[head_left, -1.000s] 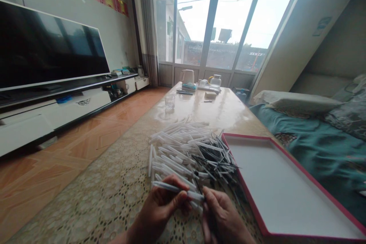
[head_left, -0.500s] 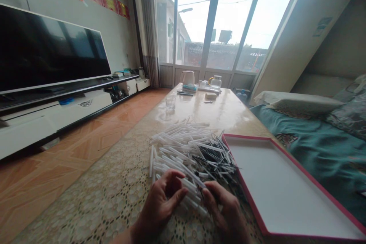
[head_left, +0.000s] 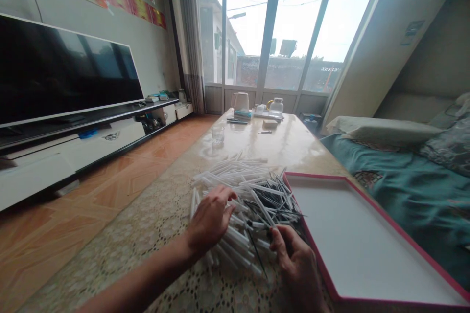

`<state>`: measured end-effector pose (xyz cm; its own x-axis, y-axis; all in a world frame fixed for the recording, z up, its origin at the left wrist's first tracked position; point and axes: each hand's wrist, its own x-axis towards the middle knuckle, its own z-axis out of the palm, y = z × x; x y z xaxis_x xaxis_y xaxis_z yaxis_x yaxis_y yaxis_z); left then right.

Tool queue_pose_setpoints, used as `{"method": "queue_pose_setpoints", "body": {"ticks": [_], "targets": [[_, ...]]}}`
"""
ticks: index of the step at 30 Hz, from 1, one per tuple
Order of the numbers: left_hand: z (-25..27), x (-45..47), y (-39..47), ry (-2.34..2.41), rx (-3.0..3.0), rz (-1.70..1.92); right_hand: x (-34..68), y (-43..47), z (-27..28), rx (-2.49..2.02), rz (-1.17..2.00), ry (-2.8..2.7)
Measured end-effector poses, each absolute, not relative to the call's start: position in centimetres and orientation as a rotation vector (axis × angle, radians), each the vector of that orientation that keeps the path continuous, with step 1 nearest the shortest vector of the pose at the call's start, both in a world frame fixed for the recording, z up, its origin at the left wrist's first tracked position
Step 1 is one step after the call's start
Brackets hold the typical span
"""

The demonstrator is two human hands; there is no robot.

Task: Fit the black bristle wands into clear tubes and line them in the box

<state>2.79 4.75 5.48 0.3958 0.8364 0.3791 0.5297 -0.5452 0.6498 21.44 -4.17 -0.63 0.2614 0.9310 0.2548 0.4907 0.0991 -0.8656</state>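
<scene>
A heap of slim white plastic tubes (head_left: 238,244), like pen barrels, lies on the patterned tabletop in front of me. Thin dark sticks (head_left: 273,198), resembling pen refills, are piled on its right side. My left hand (head_left: 213,212) is over the heap's left half, thumb and curled fingers apart, fingertips near the tubes. Close to the box edge, my right hand (head_left: 293,249) is closed, pinching a white tube (head_left: 261,208) by its near end. Something small and dark shows at those fingertips, too blurred to name. One dark stick slants across the tubes between my hands.
A shallow white box with a pink rim (head_left: 319,254) lies right of the heap. Farther along the table (head_left: 161,215) are a glass (head_left: 218,134), a kettle (head_left: 240,101) and a glass jug (head_left: 276,106). A bed or sofa with a teal cover (head_left: 396,181) borders the right side.
My left hand has moved forward over the heap. My right hand has shifted slightly right, with a tube in its fingers. A dark stick now lies across the near tubes.
</scene>
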Motion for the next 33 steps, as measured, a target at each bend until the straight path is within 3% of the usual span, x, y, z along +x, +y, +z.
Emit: {"method": "queue_pose_setpoints", "body": {"ticks": [7, 15, 18, 33], "targets": [[3.1, 4.9, 7.5, 1.147, 2.147, 1.095, 21.0, -4.1, -0.3, -1.519, 0.484, -1.299], [4.3, 3.0, 4.6, 1.081, 1.874, 1.131, 20.6, -4.3, 0.0, -1.460, 0.444, -1.276], [4.7, 1.8, 2.5, 0.997, 1.505, 1.063, 20.4, -4.6, 0.2, -1.445, 0.436, -1.367], [1.0, 0.0, 1.9, 0.988, 1.016, 0.980, 20.8, -5.2, 0.8, -1.484, 0.283, -1.764]]}}
